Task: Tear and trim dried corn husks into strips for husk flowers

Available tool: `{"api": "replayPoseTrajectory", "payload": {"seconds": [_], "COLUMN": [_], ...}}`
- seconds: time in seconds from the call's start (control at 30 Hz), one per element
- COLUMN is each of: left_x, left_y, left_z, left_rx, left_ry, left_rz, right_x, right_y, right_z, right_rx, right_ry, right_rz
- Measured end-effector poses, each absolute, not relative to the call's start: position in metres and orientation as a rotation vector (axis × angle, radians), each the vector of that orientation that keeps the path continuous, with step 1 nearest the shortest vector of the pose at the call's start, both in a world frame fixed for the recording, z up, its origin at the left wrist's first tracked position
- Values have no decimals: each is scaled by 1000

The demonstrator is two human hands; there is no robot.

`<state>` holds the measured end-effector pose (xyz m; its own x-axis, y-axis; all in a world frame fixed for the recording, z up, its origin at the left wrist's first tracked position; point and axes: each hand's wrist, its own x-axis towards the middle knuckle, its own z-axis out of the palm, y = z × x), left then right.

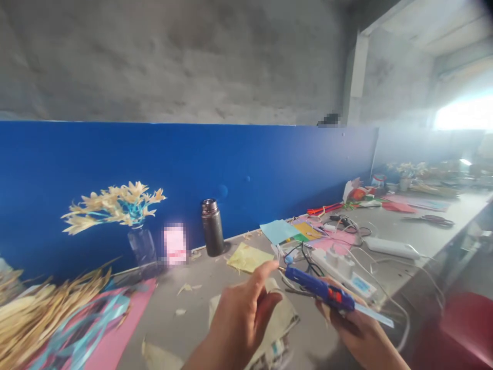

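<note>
My right hand is wrapped round a blue hot glue gun, its nozzle pointing left. A glue stick juts from the gun's back end. My left hand is raised in front of the nozzle, fingers closed in a pinch on a pale dried leaf strip that hangs below the fingers. The fingertip nearly touches the gun's tip.
A grey table runs along a blue partition. On it stand a clear bottle with straw flowers, a dark flask, coloured paper sheets, a white power strip, cables, pink paper and dried leaves. A red stool sits at right.
</note>
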<state>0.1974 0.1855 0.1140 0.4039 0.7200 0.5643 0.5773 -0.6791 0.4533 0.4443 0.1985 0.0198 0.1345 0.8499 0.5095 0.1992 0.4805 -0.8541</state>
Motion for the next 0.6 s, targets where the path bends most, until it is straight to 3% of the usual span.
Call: {"api": "replayPoseTrajectory", "payload": {"seconds": [0.37,0.6], "left_x": [229,250], "left_y": [140,122], "left_z": [111,36], "left_rx": [2845,2282], "left_ry": [1099,1160], "left_rz": [1063,867], "right_x": [455,456], "right_y": [145,143], "right_z": [5,-5], "right_rx": [-1031,-1219], "right_ry": [-1476,-1162], "right_rz": [722,755]}}
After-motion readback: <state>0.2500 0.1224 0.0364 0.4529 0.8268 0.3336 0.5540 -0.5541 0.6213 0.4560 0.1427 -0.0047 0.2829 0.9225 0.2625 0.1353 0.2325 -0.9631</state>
